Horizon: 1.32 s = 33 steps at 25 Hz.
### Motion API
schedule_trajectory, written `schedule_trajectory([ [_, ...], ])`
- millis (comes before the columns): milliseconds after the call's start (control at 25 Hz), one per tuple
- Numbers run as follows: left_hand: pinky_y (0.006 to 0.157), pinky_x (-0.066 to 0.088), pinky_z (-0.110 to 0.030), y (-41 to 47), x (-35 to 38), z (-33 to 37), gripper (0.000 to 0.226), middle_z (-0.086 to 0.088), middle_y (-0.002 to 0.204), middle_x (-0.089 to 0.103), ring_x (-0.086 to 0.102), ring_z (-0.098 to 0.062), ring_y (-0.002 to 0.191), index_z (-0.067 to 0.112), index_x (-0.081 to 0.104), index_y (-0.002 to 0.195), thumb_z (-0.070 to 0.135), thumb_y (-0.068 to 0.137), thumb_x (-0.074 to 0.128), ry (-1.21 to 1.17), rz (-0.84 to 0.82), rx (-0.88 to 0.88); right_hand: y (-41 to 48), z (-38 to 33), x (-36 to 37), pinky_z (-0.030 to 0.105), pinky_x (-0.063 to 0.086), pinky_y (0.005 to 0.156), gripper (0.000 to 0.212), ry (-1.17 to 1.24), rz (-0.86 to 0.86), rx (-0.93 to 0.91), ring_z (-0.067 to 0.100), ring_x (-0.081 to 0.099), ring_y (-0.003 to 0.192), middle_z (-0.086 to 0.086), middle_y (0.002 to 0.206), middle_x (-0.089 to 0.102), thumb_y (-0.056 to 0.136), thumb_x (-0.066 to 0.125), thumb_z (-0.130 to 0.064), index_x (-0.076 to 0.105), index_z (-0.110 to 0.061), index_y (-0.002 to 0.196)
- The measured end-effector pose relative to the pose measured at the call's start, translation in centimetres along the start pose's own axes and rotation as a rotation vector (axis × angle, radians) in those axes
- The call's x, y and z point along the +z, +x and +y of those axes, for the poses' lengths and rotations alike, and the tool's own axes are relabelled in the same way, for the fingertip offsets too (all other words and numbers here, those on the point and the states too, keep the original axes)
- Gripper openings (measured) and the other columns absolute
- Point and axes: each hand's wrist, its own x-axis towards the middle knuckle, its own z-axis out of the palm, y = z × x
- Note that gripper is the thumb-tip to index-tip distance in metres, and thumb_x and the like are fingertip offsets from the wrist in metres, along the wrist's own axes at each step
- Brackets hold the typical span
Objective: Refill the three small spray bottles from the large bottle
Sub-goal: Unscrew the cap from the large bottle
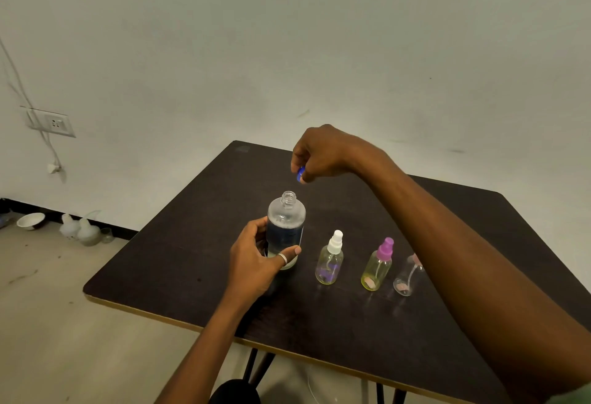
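The large clear bottle (286,224) with a dark blue label stands upright on the dark table (192,259), its threaded neck uncapped. My left hand (256,259) grips its lower body. Above and to the right, my right hand (319,154) pinches the blue cap (300,175) off the bottle. Three small spray bottles stand in a row to the right: one with a white sprayer (331,259), one with a purple sprayer (379,266), and a third (406,280) partly hidden behind my right forearm.
The table's front edge (160,315) runs close to me, with its legs below. On the floor at the left wall sit a white bowl (31,220) and pale plastic jugs (80,229). A wall socket (52,122) with hanging cables is at left.
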Motion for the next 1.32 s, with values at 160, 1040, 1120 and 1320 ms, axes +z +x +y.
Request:
schedule_trajectory([
  [160,0.088,0.053,-0.018,0.1,0.0,-0.4,0.072,0.014,0.122,0.062,0.062,-0.004,0.110,0.031,0.054,0.124,0.029,0.062,0.092,-0.012,0.007,0.014,3.2,2.1,4.6,0.031,0.055,0.080,0.023,-0.064,-0.089,0.059,0.015,0.065,0.086,-0.001,0.090,0.072,0.071,0.077,-0.009,0.075,-0.015,0.093],
  [1040,0.081,0.050,-0.011,0.2,0.0,-0.8,0.073,0.017,0.120,0.060,0.059,0.000,0.108,0.033,0.053,0.125,0.028,0.063,0.091,-0.011,-0.010,0.013,5.2,4.3,9.6,0.032,0.054,0.083,0.029,-0.130,-0.201,0.057,0.020,0.065,0.088,0.006,0.097,0.071,0.075,0.078,-0.013,0.072,-0.011,0.103],
  [1120,0.085,0.050,-0.015,0.2,0.0,-0.6,0.073,0.016,0.119,0.060,0.060,-0.001,0.108,0.033,0.053,0.124,0.027,0.062,0.091,-0.015,-0.003,0.011,4.2,4.6,8.3,0.030,0.052,0.082,0.029,-0.096,-0.160,0.061,0.016,0.064,0.088,-0.001,0.091,0.070,0.074,0.078,-0.012,0.074,-0.015,0.102],
  [1320,0.087,0.049,-0.017,0.0,0.2,-0.3,0.074,0.016,0.121,0.060,0.061,-0.006,0.110,0.033,0.052,0.125,0.026,0.063,0.091,0.002,0.007,0.005,0.1,5.3,4.5,0.024,0.047,0.081,0.027,-0.001,-0.048,0.044,0.008,0.060,0.085,-0.008,0.089,0.066,0.075,0.076,-0.010,0.073,-0.019,0.101],
])
